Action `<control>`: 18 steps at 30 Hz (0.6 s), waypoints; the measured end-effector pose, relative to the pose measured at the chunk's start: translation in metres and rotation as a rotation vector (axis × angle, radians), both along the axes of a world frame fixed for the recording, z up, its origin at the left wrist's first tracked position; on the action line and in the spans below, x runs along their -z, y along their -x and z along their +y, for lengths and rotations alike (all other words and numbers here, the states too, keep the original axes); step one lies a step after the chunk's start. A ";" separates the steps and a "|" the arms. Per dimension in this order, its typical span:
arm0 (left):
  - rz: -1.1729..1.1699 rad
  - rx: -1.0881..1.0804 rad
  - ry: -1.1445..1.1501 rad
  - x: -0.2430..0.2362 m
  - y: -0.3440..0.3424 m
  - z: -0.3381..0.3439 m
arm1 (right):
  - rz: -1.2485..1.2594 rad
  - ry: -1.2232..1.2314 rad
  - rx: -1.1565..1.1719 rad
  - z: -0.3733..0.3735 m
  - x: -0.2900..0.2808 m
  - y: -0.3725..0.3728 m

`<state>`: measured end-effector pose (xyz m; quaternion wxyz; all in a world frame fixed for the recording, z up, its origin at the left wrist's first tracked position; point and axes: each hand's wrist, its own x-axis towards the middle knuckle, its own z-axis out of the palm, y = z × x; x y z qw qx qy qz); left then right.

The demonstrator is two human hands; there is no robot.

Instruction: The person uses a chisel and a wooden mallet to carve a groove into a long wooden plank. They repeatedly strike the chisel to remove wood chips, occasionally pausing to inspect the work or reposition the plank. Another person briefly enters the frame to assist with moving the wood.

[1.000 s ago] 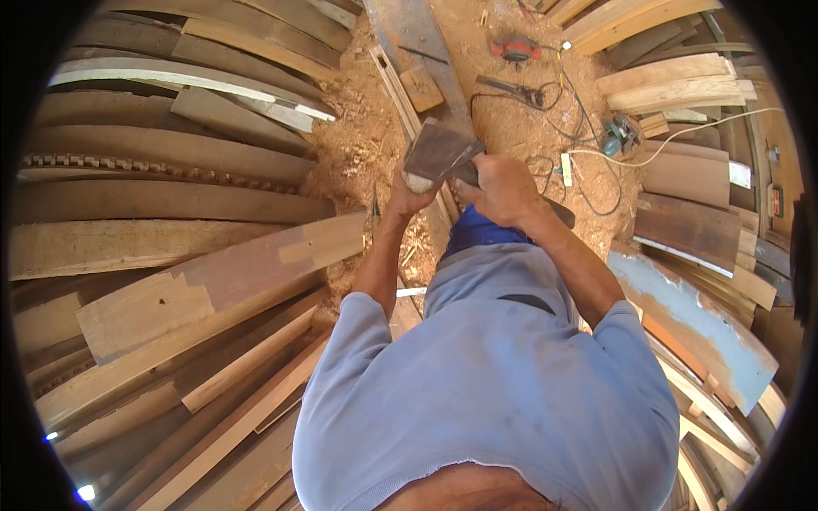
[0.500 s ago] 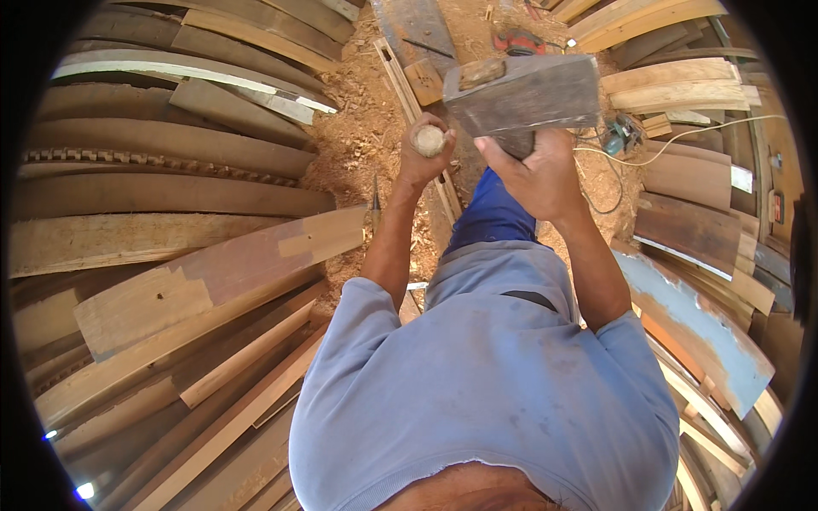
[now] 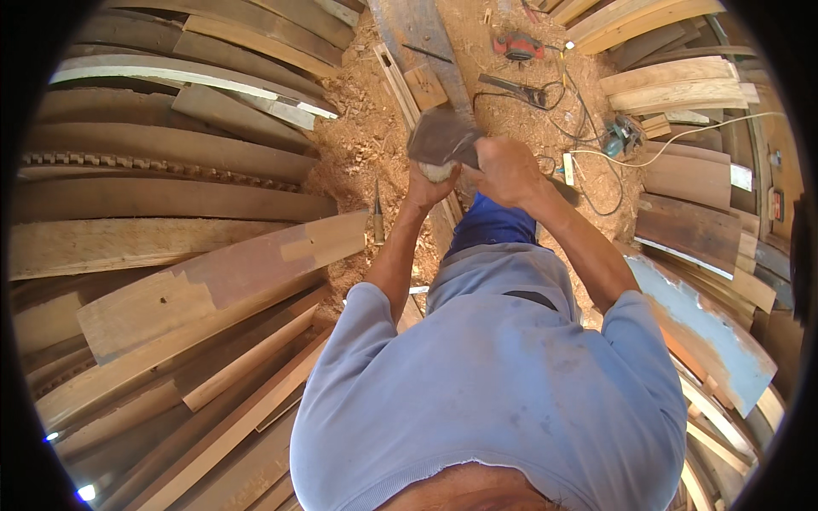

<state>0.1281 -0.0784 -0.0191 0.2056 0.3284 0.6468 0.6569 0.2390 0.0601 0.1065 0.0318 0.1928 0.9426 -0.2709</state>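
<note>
A person is wearing a grey-blue shirt [image 3: 486,383], and a blue trouser leg [image 3: 490,226] is showing past its hem. Boards [image 3: 162,200] are lying in stacks along both sides. Ahead of the body, the right hand [image 3: 509,173] is gripping a mallet [image 3: 443,134], its fingers closed around the grip. The left hand [image 3: 429,189] is wrapping its fingers around a tool [image 3: 437,173], whose pale, round end is facing up; the rest of it is hidden. The mallet's dark block head is overlapping that end from this view, and whether the two are touching cannot be told. Left of the hands, a spike [image 3: 377,215] is lying near the boards. Farther on, a slotted strip [image 3: 395,79] is running toward the hands, with a small block [image 3: 423,88] just beside it. Both are resting by a long grey plank [image 3: 411,24], which is carrying a dark rod [image 3: 428,53]. To the right, a teal power tool [image 3: 622,136] and, farther off, a red one [image 3: 518,46] are sitting among wood shavings [image 3: 498,115].
</note>
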 end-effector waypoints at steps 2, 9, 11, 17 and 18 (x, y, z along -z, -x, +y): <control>0.074 0.063 0.098 0.006 0.005 -0.004 | -0.045 0.069 0.012 0.002 -0.007 -0.001; -0.209 -0.373 -0.119 0.047 0.034 0.039 | 0.311 0.511 0.213 -0.021 -0.013 -0.010; -0.277 -0.364 -0.200 0.052 0.037 0.043 | 0.343 0.563 0.230 -0.021 -0.021 -0.010; 0.018 -0.227 -0.043 -0.028 0.043 -0.003 | 0.441 0.541 0.284 -0.018 -0.058 -0.024; 0.018 -0.250 -0.037 -0.039 0.049 -0.012 | 0.487 0.537 0.274 -0.020 -0.062 -0.026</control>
